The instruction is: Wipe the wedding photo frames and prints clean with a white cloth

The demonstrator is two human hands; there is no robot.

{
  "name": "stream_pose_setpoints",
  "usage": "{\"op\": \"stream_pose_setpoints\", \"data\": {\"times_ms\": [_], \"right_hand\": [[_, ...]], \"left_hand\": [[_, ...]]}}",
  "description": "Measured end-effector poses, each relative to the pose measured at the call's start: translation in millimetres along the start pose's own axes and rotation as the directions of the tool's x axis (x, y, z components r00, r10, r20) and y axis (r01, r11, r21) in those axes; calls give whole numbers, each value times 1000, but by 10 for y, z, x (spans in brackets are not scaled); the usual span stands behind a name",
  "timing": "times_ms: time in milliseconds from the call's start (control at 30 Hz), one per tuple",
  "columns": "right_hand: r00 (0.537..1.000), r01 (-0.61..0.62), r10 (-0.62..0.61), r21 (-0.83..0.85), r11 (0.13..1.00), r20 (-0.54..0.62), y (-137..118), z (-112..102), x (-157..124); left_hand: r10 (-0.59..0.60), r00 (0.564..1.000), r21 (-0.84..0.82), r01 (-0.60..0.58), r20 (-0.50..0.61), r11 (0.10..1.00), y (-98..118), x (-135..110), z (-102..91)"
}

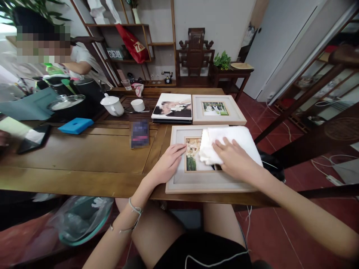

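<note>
A light wooden picture frame (179, 183) lies flat at the table's front edge, with a small photo (192, 161) in its middle. My left hand (169, 163) rests on the frame's left side, fingers stretched out and fingertips at the photo's left border. On the right half, my right hand (235, 158) lies flat with spread fingers on a folded white cloth (241, 136). The cloth covers part of the photo and the frame's upper right corner. Behind it are a second framed photo (234, 108) and a stack of photo panels (171, 108).
A dark phone-sized item (140, 133), a blue block (75, 125), a white teapot (112, 104) and a white cup (138, 105) stand on the wooden table (112, 157). Another person (80, 61) is at the far left. A lined bin (84, 224) sits below.
</note>
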State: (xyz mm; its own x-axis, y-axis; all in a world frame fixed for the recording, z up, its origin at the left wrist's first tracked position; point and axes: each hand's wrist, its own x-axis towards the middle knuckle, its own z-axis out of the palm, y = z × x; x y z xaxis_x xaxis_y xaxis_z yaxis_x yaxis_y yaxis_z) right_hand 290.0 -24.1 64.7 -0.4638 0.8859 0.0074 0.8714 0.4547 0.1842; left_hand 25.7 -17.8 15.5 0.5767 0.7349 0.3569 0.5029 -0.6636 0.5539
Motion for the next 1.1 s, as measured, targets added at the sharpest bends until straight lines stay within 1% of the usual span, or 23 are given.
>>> {"op": "stream_pose_setpoints", "data": {"times_ms": [67,133,200,267,333,433,467,533,600,667,733,800,900,967,1100], "right_hand": [[997,51,-51,1,999,56,-206,-104,-312],[987,125,-130,53,991,96,-332,-228,-612],[969,197,-216,153,968,116,-336,-333,-801],[960,220,-255,253,942,116,-222,-368,-827],[959,226,-268,322,919,93,-31,-308,-708],[959,266,-282,351,898,-5,268,-97,-396],[962,268,-269,346,899,-45,348,-23,-287],[973,225,-195,328,917,-122,459,91,-86],[979,146,-91,321,936,-182,507,143,82],[976,83,-10,330,940,-216,505,142,211],[977,67,10,349,935,-213,470,120,287],[983,89,-22,367,926,-183,414,103,286],[986,148,-103,415,898,-130,283,91,108],[984,177,-145,468,866,-104,150,69,-117],[979,197,-188,593,780,-79,-195,-42,-626]], "left_hand": [[-1,1000,5,1,4,1000,1,2,3],[-2,1000,8,2,4,1000,-2,3,8],[0,1000,9,0,3,1000,-9,1,12],[9,1000,8,-9,4,1000,-18,-5,11],[19,1000,4,-19,8,1000,-26,-14,5],[35,999,-1,-35,18,999,-34,-25,-9],[42,999,-5,-42,20,999,-36,-27,-13],[58,998,-14,-58,18,998,-39,-28,-19],[68,998,-24,-68,15,997,-40,-26,-21],[66,998,-25,-65,16,998,-40,-24,-21],[57,998,-20,-57,21,998,-39,-24,-22],[54,998,-13,-54,28,998,-40,-25,-23],[57,998,-12,-56,37,998,-48,-23,-18],[54,998,-13,-53,33,998,-55,-21,-8],[45,999,-24,-45,14,999,-68,-22,13]]}}
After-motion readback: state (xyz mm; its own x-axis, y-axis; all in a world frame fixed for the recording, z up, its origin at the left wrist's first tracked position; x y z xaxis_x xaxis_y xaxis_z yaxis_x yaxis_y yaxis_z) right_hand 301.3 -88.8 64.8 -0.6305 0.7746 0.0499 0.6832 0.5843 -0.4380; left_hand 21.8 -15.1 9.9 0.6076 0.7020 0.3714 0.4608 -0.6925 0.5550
